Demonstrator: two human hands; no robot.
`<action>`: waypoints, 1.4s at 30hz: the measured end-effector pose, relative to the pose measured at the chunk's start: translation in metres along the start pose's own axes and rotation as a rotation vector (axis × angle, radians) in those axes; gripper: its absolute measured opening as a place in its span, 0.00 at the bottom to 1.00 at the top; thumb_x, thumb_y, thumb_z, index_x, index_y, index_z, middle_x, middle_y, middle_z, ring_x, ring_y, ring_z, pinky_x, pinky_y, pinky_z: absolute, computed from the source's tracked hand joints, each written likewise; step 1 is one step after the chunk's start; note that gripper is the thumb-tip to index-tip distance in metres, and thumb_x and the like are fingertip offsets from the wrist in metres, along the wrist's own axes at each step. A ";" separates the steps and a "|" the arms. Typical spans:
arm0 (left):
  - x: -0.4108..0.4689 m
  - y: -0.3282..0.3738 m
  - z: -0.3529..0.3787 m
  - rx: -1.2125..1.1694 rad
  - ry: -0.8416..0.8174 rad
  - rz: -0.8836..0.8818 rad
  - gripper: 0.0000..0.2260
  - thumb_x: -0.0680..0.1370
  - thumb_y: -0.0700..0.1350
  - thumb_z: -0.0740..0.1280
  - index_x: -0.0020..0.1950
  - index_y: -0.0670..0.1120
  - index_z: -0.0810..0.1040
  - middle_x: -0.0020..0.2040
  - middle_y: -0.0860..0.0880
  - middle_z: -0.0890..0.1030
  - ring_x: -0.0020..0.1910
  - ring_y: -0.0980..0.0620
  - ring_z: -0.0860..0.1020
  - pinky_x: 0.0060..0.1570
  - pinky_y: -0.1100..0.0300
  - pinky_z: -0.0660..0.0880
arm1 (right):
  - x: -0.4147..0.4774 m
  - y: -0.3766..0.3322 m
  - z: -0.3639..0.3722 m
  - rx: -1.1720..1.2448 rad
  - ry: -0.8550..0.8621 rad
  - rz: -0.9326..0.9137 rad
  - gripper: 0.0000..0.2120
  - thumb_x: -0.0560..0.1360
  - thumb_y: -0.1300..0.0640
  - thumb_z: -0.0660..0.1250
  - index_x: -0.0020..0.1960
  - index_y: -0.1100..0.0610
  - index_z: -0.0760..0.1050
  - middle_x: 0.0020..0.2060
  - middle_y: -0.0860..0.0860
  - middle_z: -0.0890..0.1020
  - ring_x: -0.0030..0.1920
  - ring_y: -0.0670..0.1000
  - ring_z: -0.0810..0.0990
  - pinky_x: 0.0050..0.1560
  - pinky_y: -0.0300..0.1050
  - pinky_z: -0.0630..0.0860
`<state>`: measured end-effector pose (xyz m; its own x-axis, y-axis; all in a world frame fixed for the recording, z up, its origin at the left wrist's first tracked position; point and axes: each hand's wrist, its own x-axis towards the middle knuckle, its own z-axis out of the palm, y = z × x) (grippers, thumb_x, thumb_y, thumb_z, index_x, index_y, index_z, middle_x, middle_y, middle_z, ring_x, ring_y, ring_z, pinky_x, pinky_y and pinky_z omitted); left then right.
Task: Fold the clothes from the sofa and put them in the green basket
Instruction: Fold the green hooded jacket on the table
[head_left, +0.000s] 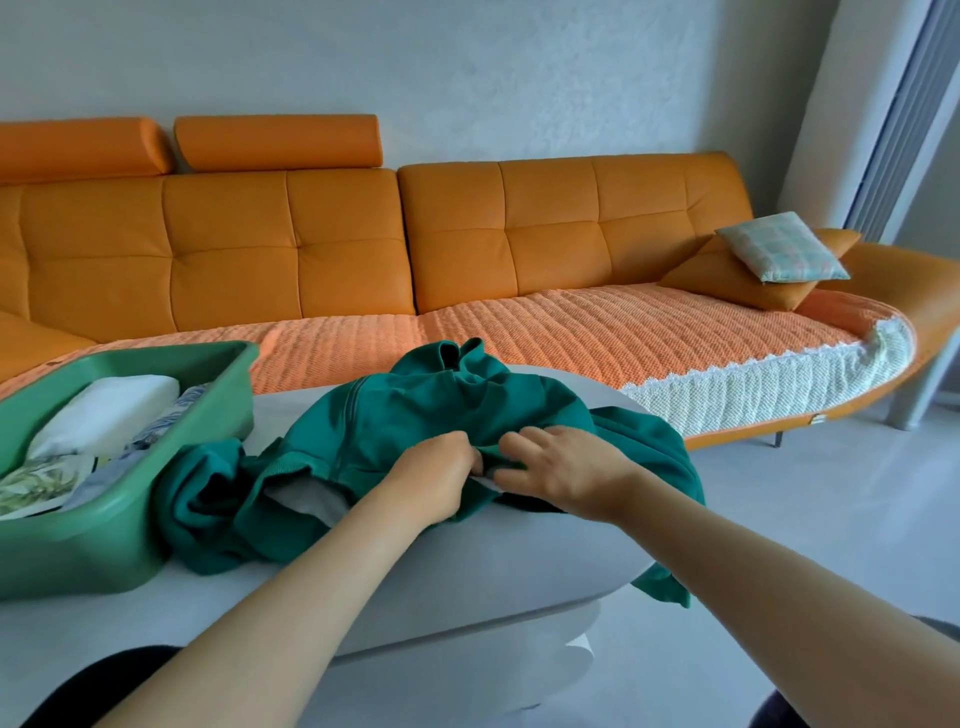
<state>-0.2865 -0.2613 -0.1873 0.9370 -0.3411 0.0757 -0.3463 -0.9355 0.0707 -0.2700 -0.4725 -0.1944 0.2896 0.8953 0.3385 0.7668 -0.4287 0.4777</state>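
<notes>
Head view is showing your two bare forearms reaching forward over the white table (467, 566), which is curving round at its right end. Your left hand (436, 470) is curling its fingers into the green jacket (410, 410), gripping a fold near the middle of the heap. Your right hand (563, 470) is working just beside it, nearly touching, with thumb and bent fingers pinching the same ridge of cloth, and a sliver of pale lining is showing between the two hands. You are looking at the jacket lying crumpled and unfolded on the tabletop, its zip running up the left half, more grey lining peeking out at the hem, one sleeve bunching to the left and another part hanging over the table's right edge. Just left of it, touching the bunched sleeve, the green basket (119, 535) is sitting on the same table and is holding a white folded piece (109, 410), a leaf-printed piece (31, 486) and a blue striped piece (166, 415). Beyond the table the orange sofa (311, 249) is stretching across the room, its seat wearing a quilted orange cover (519, 332) with a white lace border. Far right on the seat, a pale checked cushion (784, 249) is resting on an orange cushion (727, 288). Behind it all a plain white wall (519, 78) is rising.
</notes>
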 end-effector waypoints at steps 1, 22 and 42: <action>0.002 -0.002 0.001 -0.046 0.002 -0.003 0.14 0.76 0.37 0.64 0.55 0.52 0.82 0.51 0.50 0.75 0.48 0.45 0.77 0.44 0.52 0.74 | 0.000 -0.005 0.001 0.046 0.012 -0.027 0.08 0.79 0.62 0.63 0.56 0.56 0.76 0.44 0.54 0.75 0.38 0.54 0.70 0.31 0.52 0.72; 0.003 0.005 -0.013 -0.395 -0.286 0.040 0.17 0.70 0.48 0.65 0.56 0.65 0.76 0.39 0.60 0.78 0.36 0.63 0.75 0.37 0.64 0.70 | -0.041 0.038 -0.042 0.612 -0.460 0.800 0.12 0.70 0.50 0.57 0.33 0.56 0.70 0.28 0.49 0.71 0.31 0.49 0.68 0.37 0.48 0.70; 0.002 0.011 -0.036 -0.292 0.175 -0.004 0.13 0.79 0.40 0.58 0.54 0.54 0.78 0.45 0.56 0.79 0.43 0.53 0.76 0.38 0.58 0.68 | -0.020 0.017 -0.040 0.732 -0.053 0.794 0.07 0.68 0.63 0.65 0.34 0.56 0.69 0.49 0.52 0.79 0.48 0.56 0.77 0.47 0.52 0.75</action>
<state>-0.2898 -0.2688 -0.1504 0.9248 -0.2933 0.2425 -0.3655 -0.8622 0.3509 -0.2856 -0.5025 -0.1601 0.8657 0.4052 0.2940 0.5001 -0.7281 -0.4688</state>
